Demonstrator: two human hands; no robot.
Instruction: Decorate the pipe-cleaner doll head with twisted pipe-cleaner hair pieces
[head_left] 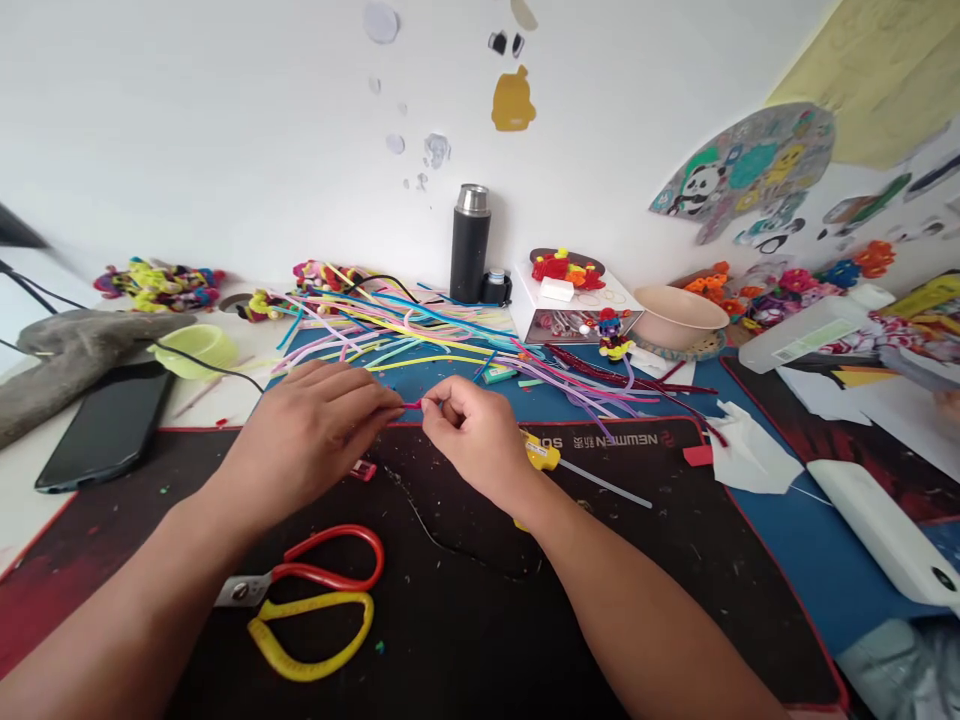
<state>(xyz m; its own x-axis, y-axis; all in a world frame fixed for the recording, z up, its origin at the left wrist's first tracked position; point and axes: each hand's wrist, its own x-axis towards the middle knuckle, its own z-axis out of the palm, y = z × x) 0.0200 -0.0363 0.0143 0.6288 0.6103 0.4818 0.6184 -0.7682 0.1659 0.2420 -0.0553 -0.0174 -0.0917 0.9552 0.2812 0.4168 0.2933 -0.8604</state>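
One short magenta strand (413, 405) is pinched by the left hand (304, 430) and right hand (484, 435), fingertips closed, over the dark mat (450, 650); if tugged unevenly, it could be bent or lost.

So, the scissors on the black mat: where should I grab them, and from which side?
I'd take the scissors by the red loop, fingers closing on its rounded end from the right. They lie flat with both loops spread and pointing right, while the blades run left under the left forearm, so that side is blocked.
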